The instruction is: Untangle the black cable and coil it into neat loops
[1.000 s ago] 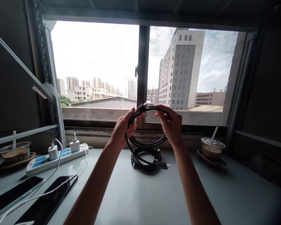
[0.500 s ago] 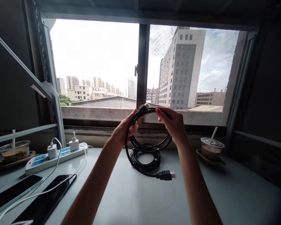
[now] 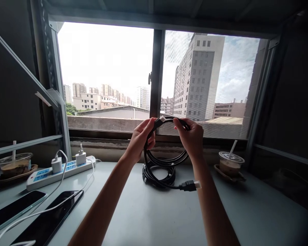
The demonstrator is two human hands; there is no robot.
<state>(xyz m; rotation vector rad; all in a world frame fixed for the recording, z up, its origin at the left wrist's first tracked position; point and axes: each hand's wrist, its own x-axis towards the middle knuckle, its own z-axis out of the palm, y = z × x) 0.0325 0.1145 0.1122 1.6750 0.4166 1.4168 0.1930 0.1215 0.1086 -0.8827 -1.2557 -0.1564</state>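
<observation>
Window behind cable in both hands

Cable: black, looped, held raised above the tabletop, toward its far edge
Upper plug: black, pale-tipped, at loop's top
Lower plug: alike, dangling, tip toward right edge

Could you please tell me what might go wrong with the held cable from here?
The loose plug dangles, in this view, right by the right forearm and might catch on it. The held cable overlaps the coil on the table in view, so the two could tangle.
</observation>
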